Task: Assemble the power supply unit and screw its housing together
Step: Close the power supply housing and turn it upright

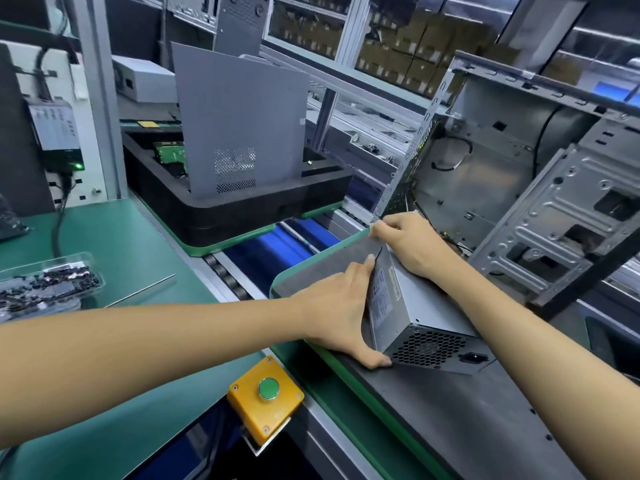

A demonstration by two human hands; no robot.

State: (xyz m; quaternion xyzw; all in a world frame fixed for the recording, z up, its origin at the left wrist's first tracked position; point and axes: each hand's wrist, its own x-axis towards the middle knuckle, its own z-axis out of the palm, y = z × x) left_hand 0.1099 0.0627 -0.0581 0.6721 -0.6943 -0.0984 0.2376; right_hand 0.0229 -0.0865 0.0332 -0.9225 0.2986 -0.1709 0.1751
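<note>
A silver power supply unit (420, 311) lies on a grey, green-edged pallet (322, 268), its honeycomb fan grille and power socket facing me. My left hand (337, 313) grips its labelled left side, thumb at the lower front corner and fingers along the side. Over the unit's far top edge, my right hand (405, 242) holds it with curled fingers. The open metal computer case (512, 174) stands tilted on the pallet just behind and to the right, with black cables trailing inside.
A clear tray of dark screws (48, 285) sits on the green bench at left. A yellow box with a green button (266, 393) is mounted at the conveyor edge. Another pallet carries black foam (242, 209) and an upright grey side panel (239, 123). Blue conveyor rollers run between.
</note>
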